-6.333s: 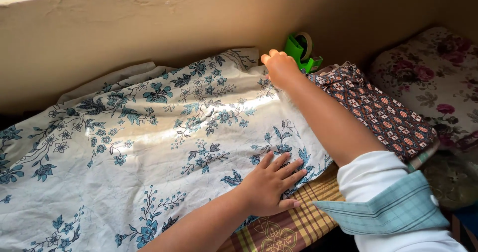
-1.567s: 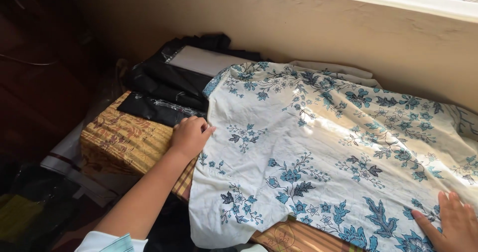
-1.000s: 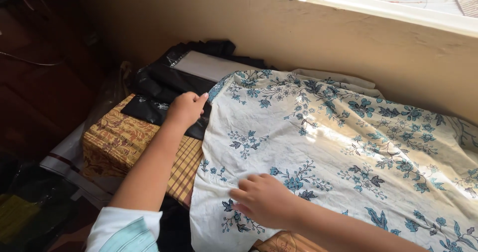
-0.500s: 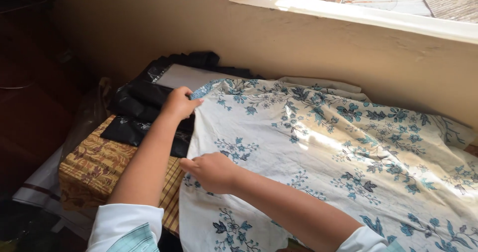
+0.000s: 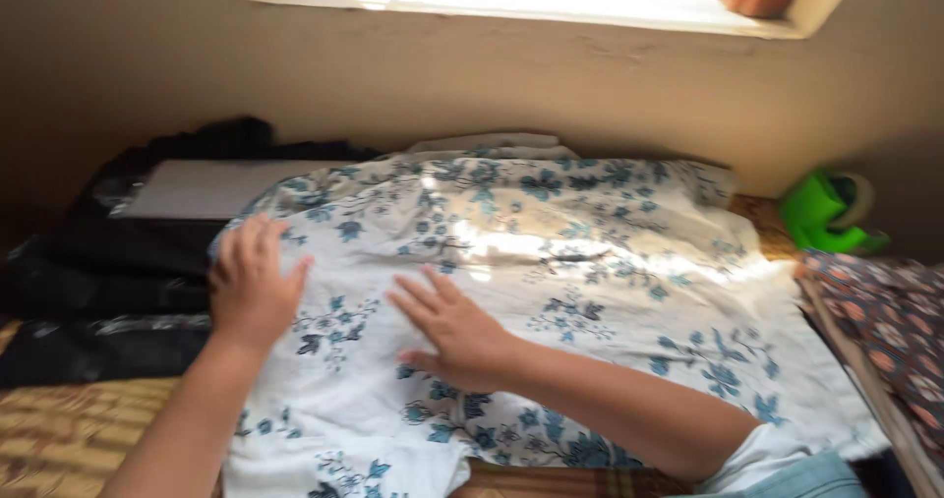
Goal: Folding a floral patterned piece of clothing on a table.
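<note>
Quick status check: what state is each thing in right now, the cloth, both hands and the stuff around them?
Floral cloth: spread out, lightly wrinkled, sunlit across the middle.
Left hand: open, flat on the cloth's left edge.
Right hand: open, palm down on the cloth.
Black plastic bags: crumpled, lying left of the cloth.
Green tape dispenser: by the wall, untouched.
Patterned brown fabric: lying at the right, apart from both hands.

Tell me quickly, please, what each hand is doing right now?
Left hand: open, flat on the white cotton cloth with blue flowers.
Right hand: open, flat on the same cloth.
</note>
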